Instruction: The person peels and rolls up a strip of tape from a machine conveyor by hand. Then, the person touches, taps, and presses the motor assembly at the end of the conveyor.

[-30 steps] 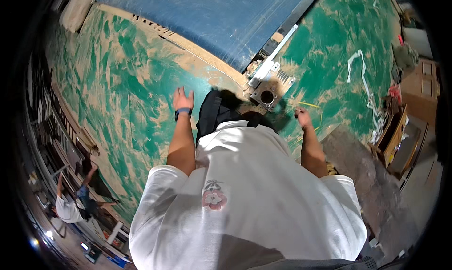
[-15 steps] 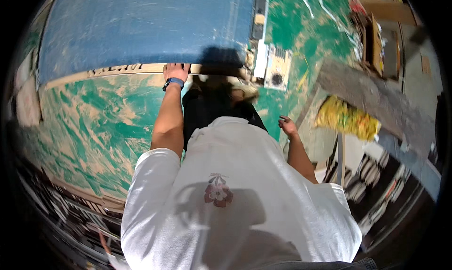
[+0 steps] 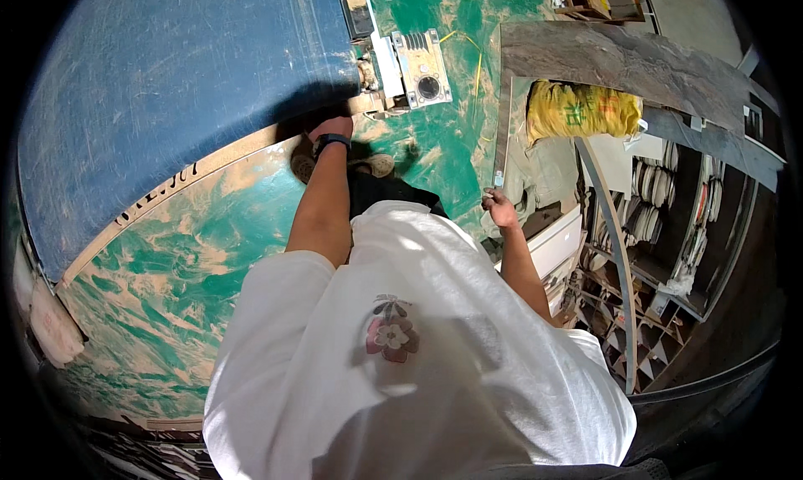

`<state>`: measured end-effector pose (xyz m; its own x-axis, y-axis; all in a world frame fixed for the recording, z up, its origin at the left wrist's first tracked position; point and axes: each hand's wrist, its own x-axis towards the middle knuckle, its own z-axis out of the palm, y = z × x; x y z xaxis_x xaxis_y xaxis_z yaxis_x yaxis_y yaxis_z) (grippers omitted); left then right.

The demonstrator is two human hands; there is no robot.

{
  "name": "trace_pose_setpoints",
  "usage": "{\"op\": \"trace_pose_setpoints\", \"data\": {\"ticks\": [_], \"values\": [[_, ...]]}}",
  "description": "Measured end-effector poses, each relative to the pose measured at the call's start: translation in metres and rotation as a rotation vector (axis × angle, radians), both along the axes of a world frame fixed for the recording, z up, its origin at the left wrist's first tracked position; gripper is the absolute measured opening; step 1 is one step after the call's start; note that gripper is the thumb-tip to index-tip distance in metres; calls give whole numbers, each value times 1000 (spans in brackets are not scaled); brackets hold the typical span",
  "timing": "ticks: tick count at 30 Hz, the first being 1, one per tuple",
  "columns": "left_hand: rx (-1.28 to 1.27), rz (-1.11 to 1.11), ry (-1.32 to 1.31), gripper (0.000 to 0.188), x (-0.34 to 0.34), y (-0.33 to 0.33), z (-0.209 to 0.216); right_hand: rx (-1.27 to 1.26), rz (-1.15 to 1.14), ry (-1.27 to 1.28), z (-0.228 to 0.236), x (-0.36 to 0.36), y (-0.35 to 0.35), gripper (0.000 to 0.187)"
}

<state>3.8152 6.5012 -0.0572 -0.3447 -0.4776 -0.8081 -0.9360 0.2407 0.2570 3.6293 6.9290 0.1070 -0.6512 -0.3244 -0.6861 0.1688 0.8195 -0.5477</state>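
Note:
My left hand [image 3: 330, 128], with a dark watch [image 3: 333, 140] on its wrist, rests at the pale front edge [image 3: 226, 152] of a wide blue surface [image 3: 184, 62]. Shadow covers most of its fingers, which appear laid over that edge. My right hand [image 3: 500, 208] hangs in the air to the right of my body with its fingers curled in. Whether anything is in them is too small to make out. A small pale thing [image 3: 498, 179] shows just beyond that hand; I cannot tell if they touch.
A beige control box [image 3: 423, 68] with a black dial sits at the blue surface's right corner. Dust streaks the green floor [image 3: 192, 288]. At the right, a yellow sack [image 3: 577, 110] lies by a grey stone-patterned panel [image 3: 602, 53], beyond racks holding stacked pieces [image 3: 654, 183].
My view has turned and shifted right, bringing the yellow sack and racks further in. My left hand has moved along the edge toward the control box. The right hand stays curled at my side.

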Motion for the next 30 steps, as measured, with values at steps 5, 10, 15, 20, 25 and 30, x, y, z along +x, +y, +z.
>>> {"op": "trace_pose_setpoints", "data": {"ticks": [5,10,15,20,25,30], "values": [[-35,101,60,73,-10,8,53,12,88,-178,-13,-10,40,41],[-100,-18,360,52,-1,14,81,85,176,-141,-10,-50,24,41],[-466,-196,372,56,-11,26,67,-61,351,-45,-29,-121,8,42],[-449,-169,182,61,2,40,77,50,510,45,0,-149,-55,48],[-441,-161,65,58,-14,44,102,46,647,-11,-13,-182,-41,47],[-565,-216,53,62,-6,53,100,53,532,-57,-32,-188,-14,45]]}}
